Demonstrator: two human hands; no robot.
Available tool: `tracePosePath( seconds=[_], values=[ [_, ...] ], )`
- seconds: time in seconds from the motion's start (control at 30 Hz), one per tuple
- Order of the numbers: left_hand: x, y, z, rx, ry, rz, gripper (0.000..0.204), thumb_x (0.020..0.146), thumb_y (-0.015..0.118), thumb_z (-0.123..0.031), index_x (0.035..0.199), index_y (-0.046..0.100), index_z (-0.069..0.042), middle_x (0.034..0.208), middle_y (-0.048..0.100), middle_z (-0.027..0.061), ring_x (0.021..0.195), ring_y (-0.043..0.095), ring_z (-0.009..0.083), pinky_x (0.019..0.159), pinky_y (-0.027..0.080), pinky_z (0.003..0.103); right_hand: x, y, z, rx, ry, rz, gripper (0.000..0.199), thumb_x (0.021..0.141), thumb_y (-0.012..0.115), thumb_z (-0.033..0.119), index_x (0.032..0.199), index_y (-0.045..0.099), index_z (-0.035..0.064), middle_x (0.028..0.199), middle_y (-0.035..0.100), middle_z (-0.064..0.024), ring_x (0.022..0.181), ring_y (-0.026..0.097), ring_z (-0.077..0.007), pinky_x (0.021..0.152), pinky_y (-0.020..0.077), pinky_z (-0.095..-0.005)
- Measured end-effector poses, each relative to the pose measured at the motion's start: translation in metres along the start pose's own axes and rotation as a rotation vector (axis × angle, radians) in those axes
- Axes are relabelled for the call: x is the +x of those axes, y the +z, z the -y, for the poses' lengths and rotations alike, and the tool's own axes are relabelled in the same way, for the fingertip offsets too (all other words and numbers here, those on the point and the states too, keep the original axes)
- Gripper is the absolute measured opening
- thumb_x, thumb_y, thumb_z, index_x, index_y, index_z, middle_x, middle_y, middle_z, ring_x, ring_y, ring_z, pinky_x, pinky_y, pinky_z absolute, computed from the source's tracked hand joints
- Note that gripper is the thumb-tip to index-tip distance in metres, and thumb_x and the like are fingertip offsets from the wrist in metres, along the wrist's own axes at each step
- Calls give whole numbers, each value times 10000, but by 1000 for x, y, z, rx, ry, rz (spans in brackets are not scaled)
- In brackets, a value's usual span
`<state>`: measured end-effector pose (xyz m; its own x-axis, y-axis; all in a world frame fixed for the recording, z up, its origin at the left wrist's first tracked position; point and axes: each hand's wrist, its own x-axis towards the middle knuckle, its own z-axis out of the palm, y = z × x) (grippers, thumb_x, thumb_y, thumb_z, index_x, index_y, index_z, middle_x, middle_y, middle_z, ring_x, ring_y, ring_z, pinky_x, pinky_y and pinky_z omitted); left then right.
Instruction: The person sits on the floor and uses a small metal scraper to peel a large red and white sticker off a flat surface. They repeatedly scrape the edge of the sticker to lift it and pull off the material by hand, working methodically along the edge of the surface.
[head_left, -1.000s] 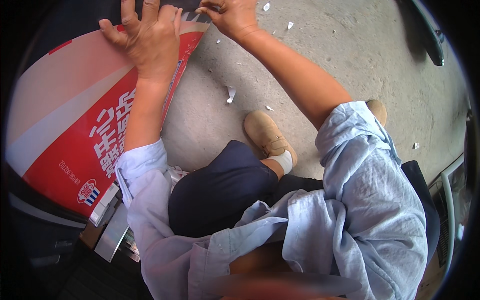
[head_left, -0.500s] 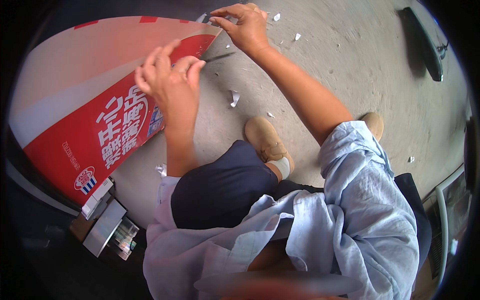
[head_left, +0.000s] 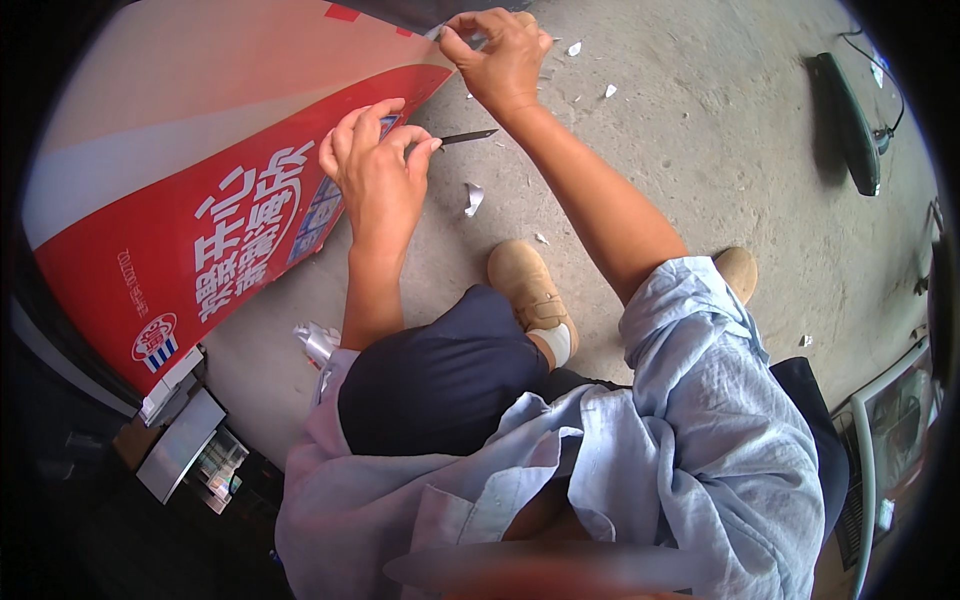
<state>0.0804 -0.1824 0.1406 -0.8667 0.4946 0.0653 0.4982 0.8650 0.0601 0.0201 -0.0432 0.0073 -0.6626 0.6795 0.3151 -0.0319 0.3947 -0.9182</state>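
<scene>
My left hand [head_left: 378,185] is closed round a knife whose handle is mostly hidden by the fingers. Its thin dark blade [head_left: 468,137] points right, over the floor. Left of this hand slants a large red and pale printed panel [head_left: 130,270] with white lettering and a round emblem. Farther off, at the panel's far right corner, my right hand [head_left: 497,62] pinches thumb and forefinger together. A small pale bit shows at those fingertips; I cannot make out what it is. The panel's edge runs between the two hands.
White scraps [head_left: 473,199] lie scattered on the grey concrete floor [head_left: 640,150]. A dark flat object with a cable [head_left: 848,125] is at the far right. Small boxes [head_left: 180,445] stand at lower left, a crumpled silvery wrapper [head_left: 318,342] by my knee. My shoe [head_left: 525,285] is below the hands.
My left hand has shifted right and slightly nearer, and the knife blade now shows clearly instead of blurred. My right fingers have drawn in tighter. The whole view has shifted a little.
</scene>
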Motion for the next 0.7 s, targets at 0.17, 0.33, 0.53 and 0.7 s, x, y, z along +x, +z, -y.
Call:
tracePosePath(
  seconds=[0.17,0.33,0.53,0.7],
  values=[
    [-1,1,2,-1,-12,-15,137,793,785,-259,839,764,-133,1250,626,-21,1249,470,252,1090,257,479,-2,0,2,22,9,14,85,683,770,282,696,746,200,714,659,75,842,574,-177,886,313,-388],
    [-3,4,6,-4,-26,-1,152,810,774,-273,865,771,-131,1256,626,-24,1252,465,258,1089,260,473,-10,-4,5,34,-1,23,116,687,768,303,686,736,192,745,662,59,835,567,-185,891,314,-383],
    [0,3,5,-13,-26,4,160,816,769,-274,878,769,-126,1249,633,-12,1235,481,260,1072,281,468,-12,-8,6,57,7,48,130,688,780,307,690,727,188,749,655,57,812,553,-186,879,312,-381],
    [0,5,7,-23,-29,21,163,823,764,-273,888,765,-123,1249,636,-7,1234,484,261,1060,298,459,-14,-13,9,62,-48,66,113,694,764,268,681,700,177,739,646,56,800,553,-187,856,323,-378]
  ],
)
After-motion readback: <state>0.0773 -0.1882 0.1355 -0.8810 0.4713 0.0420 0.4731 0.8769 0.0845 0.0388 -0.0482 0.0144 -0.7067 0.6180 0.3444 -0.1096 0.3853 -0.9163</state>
